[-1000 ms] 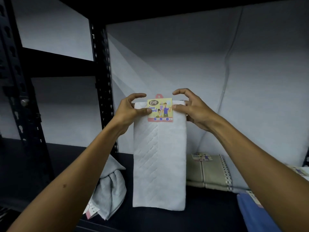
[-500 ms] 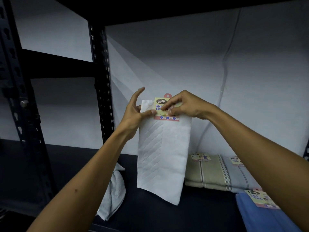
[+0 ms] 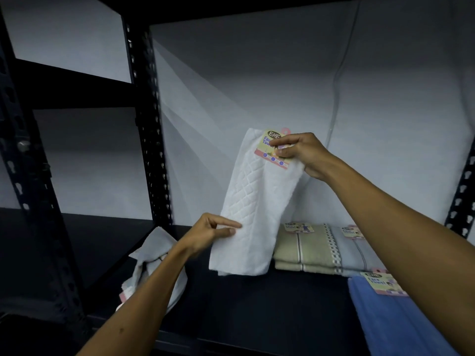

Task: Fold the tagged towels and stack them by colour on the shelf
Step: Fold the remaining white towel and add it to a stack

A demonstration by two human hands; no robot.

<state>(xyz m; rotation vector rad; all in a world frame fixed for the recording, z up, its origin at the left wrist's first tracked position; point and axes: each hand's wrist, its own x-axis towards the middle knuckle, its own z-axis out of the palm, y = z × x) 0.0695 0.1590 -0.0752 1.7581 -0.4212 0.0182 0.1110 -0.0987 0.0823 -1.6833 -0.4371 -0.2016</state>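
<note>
Head view, single frame.

White towel [image 3: 254,214]: folded lengthwise into a narrow strip, quilted diamond pattern facing the camera, held in the air above the dark shelf [image 3: 257,309]. It hangs tilted, top end to the right, bottom end to the left. The bottom edge is just above the shelf surface; contact cannot be told.

Right hand [image 3: 303,155]: at the towel's top end. Thumb and fingertips are curled and pinch the towel together with its paper tag [image 3: 272,147], the fingers covering the tag's right half. The towel hangs down from this pinch.

Left hand [image 3: 208,235]: at the towel's lower left edge. Thumb and index finger are extended with a narrow gap, tips on the edge of the cloth; the other fingers are curled back. The edge lies between thumb and index.

On the shelf: a beige towel [image 3: 300,249] and a grey towel [image 3: 357,253], both folded and tagged, lie side by side behind the white one's lower right. A blue towel [image 3: 401,322], tagged, lies at the near right. A crumpled pale towel [image 3: 154,263] lies at left, partly behind the left forearm.
</note>
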